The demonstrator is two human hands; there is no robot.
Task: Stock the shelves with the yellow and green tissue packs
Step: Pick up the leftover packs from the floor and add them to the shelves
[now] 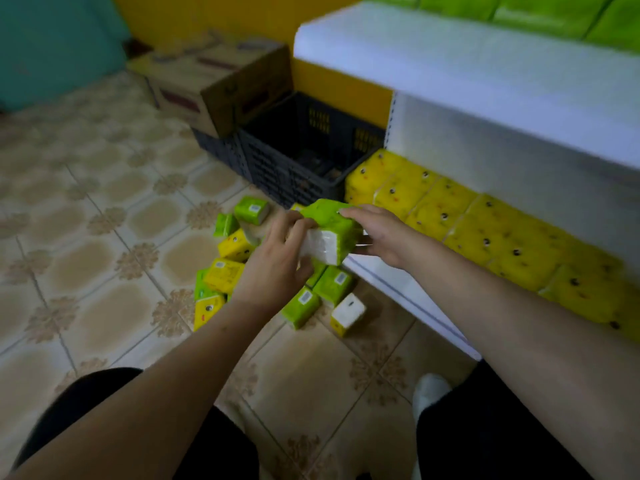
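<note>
I hold a green tissue pack (329, 225) between both hands above the tiled floor (104, 237): my left hand (277, 261) grips its white end, my right hand (377, 237) clasps its far side. The black slatted crate (294, 168) looks nearly bare. Glossy yellow packs (485, 230) line the bottom white shelf (398, 289); loose packs (225, 271) litter the floor.

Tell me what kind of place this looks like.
Probably a small shop or its stockroom. White retail shelving holds a row of yellow tissue packs, more packs lie loose on the tiled floor, and a cardboard carton sits on dark plastic crates.
</note>
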